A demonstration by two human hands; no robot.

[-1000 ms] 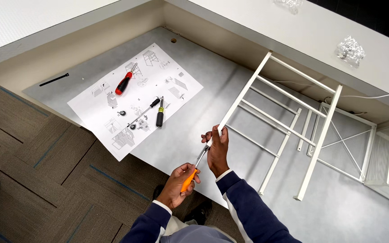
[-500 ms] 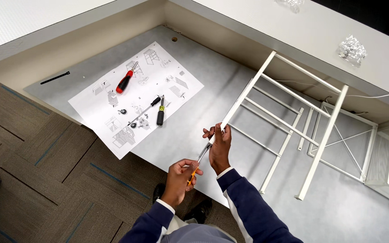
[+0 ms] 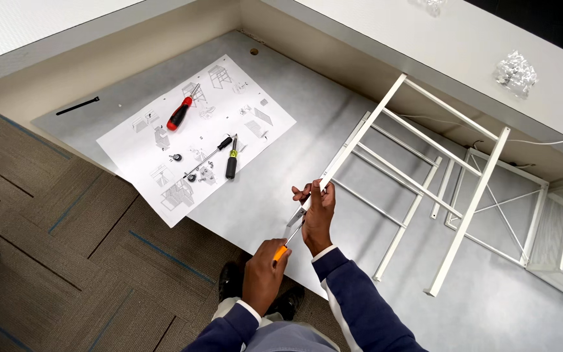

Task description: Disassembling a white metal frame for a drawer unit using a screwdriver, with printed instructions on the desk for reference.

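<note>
Red screwdriver (image 3: 180, 115), black screwdriver (image 3: 231, 158) on instruction sheet (image 3: 164, 189), apart.

I hold an orange-handled screwdriver (image 3: 286, 244) in my left hand (image 3: 263, 274), its thin metal shaft slanting up to the lower end of the white metal rack frame (image 3: 418, 176). My right hand (image 3: 317, 212) grips that end of the frame's long rail. The ladder-like frame lies tilted on the grey table, rungs running crosswise.
</note>
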